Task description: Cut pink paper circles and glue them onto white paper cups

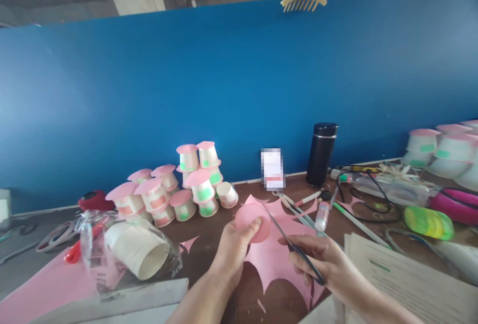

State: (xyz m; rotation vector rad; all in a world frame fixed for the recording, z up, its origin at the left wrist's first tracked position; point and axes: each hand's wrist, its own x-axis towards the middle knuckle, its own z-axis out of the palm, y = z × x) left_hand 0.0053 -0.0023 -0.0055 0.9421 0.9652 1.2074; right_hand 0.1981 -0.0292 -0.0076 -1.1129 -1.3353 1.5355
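My left hand (232,250) pinches a round pink paper disc (249,217) between the thumb on top and fingers underneath. In my right hand (325,259) is a pair of dark-handled scissors (306,261), pointing up and left, with the blades by the disc's right edge. Whether the blades touch the paper, I cannot tell. Beneath both hands lies a pink paper sheet (274,267) with curved cut-outs along its edges. Small pink scraps (262,306) rest on the brown table nearby.
Stacked paper cups (199,192) with pink tops stand at the back left; one plain cup (227,194) lies tilted. Nearer are bagged cups (138,252). A black flask (321,155), glue stick (321,216), printed papers (411,279) and cables occupy the right. A blue partition (239,90) rises behind.
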